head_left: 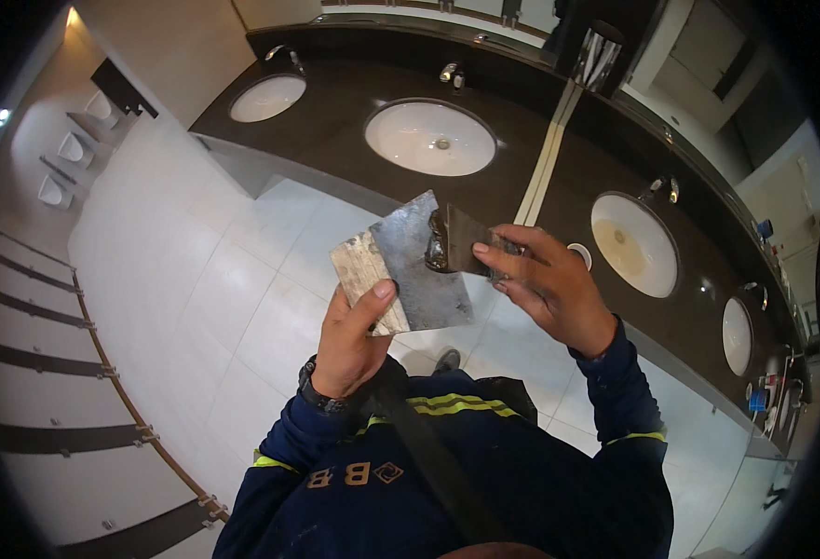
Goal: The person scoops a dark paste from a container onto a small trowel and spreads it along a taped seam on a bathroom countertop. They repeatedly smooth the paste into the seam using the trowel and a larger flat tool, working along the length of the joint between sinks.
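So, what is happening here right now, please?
A person in a dark blue work jacket stands in a washroom, facing a long dark counter with white basins. The left hand holds up a flat metal plate with a pale wooden backing, thumb on its face. The right hand holds a small putty knife against the plate's upper edge, with a lump of dark putty where they meet.
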A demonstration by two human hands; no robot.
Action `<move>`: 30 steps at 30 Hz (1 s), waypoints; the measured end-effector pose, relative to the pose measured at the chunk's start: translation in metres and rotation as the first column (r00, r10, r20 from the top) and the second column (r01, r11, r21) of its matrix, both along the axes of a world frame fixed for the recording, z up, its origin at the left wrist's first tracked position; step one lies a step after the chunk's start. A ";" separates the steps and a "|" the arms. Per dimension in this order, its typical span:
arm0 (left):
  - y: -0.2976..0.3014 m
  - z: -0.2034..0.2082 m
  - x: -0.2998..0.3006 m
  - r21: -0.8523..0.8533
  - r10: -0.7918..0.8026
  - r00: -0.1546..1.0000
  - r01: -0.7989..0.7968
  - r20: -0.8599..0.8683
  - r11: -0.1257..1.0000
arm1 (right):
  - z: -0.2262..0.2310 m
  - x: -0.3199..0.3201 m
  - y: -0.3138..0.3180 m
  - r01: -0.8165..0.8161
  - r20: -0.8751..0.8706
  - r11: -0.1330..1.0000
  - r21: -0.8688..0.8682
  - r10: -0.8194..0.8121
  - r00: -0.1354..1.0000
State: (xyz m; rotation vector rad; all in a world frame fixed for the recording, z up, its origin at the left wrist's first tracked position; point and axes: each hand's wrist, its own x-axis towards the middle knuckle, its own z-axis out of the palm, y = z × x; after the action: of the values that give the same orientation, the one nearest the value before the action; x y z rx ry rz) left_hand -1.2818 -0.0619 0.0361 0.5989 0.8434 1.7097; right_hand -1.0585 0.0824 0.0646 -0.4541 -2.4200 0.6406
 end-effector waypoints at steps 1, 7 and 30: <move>0.016 0.000 -0.003 0.007 -0.003 1.000 0.003 -0.001 1.000 | 0.004 0.002 0.016 0.042 -0.006 0.999 0.025 -0.042 0.999; 0.089 0.018 -0.009 -0.040 0.072 0.982 -0.080 -0.176 0.996 | 0.056 0.025 0.066 0.216 0.048 0.929 0.300 -0.241 0.969; 0.285 -0.003 -0.109 -0.014 -0.447 0.894 0.448 0.021 0.894 | 0.011 -0.073 0.188 0.218 -0.147 0.965 -0.147 -0.239 0.960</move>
State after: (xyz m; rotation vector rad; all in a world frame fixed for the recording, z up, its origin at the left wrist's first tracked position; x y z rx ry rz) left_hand -1.3912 0.2227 0.0331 0.7044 0.6456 1.2814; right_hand -1.1314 0.2704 0.0756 -0.6963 -2.1387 0.7056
